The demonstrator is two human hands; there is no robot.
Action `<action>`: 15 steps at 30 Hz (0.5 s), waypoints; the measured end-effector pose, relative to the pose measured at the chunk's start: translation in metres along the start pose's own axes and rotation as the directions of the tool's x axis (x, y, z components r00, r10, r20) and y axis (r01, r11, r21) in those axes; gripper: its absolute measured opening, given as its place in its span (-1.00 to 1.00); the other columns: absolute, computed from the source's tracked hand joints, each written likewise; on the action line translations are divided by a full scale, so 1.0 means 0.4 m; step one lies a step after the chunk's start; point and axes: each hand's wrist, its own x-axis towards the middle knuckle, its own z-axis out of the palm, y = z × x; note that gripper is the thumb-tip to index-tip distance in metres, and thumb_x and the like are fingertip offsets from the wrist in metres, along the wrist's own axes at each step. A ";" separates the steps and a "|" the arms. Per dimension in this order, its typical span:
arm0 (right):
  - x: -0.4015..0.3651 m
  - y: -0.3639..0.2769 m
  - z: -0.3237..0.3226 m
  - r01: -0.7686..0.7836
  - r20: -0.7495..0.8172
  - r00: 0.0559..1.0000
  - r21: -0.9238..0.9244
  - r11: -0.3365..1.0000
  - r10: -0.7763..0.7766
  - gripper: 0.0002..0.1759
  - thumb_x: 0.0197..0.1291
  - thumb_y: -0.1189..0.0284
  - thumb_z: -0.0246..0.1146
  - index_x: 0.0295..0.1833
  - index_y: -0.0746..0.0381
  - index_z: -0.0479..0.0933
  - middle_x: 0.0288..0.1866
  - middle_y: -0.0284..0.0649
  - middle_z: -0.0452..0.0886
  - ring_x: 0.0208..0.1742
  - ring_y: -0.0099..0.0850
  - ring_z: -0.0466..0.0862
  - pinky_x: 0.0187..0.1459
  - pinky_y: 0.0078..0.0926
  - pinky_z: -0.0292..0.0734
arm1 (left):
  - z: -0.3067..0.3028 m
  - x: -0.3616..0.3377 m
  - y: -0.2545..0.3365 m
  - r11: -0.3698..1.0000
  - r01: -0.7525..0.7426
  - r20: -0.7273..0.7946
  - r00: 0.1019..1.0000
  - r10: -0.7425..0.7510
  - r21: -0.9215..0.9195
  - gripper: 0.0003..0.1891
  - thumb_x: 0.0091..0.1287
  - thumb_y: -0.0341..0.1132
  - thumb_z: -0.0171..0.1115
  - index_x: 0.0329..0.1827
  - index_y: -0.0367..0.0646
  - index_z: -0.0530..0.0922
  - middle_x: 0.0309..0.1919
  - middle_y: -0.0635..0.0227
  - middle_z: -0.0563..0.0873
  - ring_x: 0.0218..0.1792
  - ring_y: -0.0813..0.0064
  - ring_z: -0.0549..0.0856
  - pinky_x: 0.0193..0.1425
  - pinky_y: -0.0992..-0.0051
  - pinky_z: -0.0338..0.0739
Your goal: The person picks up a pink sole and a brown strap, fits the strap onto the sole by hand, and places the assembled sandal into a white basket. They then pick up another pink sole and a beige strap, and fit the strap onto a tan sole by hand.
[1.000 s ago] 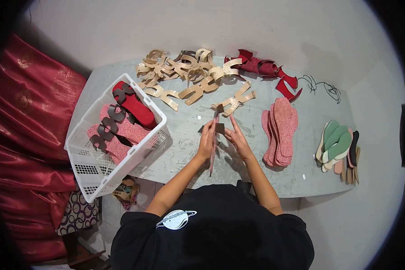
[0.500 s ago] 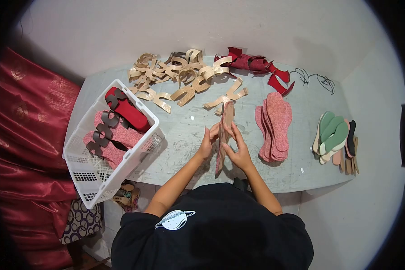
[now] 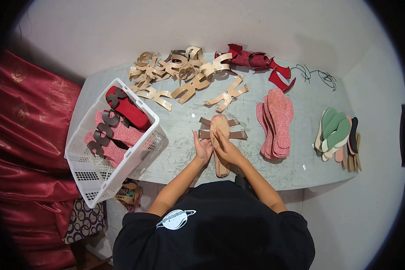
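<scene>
A tan shoe sole (image 3: 220, 122) with a reddish edge lies flat on the table in front of me, lengthwise toward my body. Beneath its front half, the ends of a brown strap upper (image 3: 236, 135) stick out to both sides. My right hand (image 3: 227, 150) rests on top of the sole, fingers extended along it. Against the left edge is my left hand (image 3: 203, 149), palm turned up and thumb stretched out; its fingertips are partly hidden beside the sole. Just beyond lies a beige strap upper (image 3: 227, 93).
A white plastic basket (image 3: 121, 173) on the left holds pink soles with brown straps and a red sandal. Beige uppers (image 3: 166, 72) and red uppers (image 3: 252, 59) line the back. Stacked pink soles (image 3: 281, 121) stand right; green insoles (image 3: 335, 128) lie farther right.
The sole has gone from standing on edge between both hands to lying flat on the brown upper. My right hand now lies over it, and the left has shifted slightly lower beside it.
</scene>
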 end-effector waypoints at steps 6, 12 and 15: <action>0.008 0.011 0.010 -0.062 0.046 0.997 0.009 0.998 0.061 -0.19 0.22 0.44 0.07 0.46 0.22 -0.23 0.34 0.10 0.24 0.34 -0.04 0.29 0.29 -0.36 0.17 | -0.050 0.012 0.000 0.988 -0.002 -0.194 0.980 0.032 0.157 -0.07 0.25 0.39 -0.33 0.32 -0.38 0.16 0.25 0.05 0.36 0.28 0.27 0.34 0.37 0.38 0.15; 0.009 0.025 0.009 -0.082 0.060 0.995 0.058 0.995 0.079 -0.16 0.17 0.49 0.06 0.47 0.20 -0.27 0.33 0.14 0.25 0.34 -0.04 0.29 0.29 -0.35 0.17 | -0.087 0.012 0.002 0.889 -0.068 -0.151 0.977 0.152 0.452 -0.39 0.39 0.01 -0.08 0.32 -0.30 0.20 0.15 0.15 0.44 0.20 0.37 0.41 0.27 0.45 0.27; 0.009 0.031 0.014 -0.109 0.069 0.992 0.053 0.993 0.106 -0.15 0.15 0.52 0.06 0.47 0.20 -0.27 0.33 0.14 0.25 0.34 -0.04 0.29 0.29 -0.36 0.16 | -0.121 0.011 -0.007 0.737 -0.101 -0.110 0.967 0.232 0.669 -0.45 0.37 -0.15 0.04 0.31 -0.32 0.23 0.09 0.13 0.47 0.12 0.38 0.45 0.20 0.48 0.31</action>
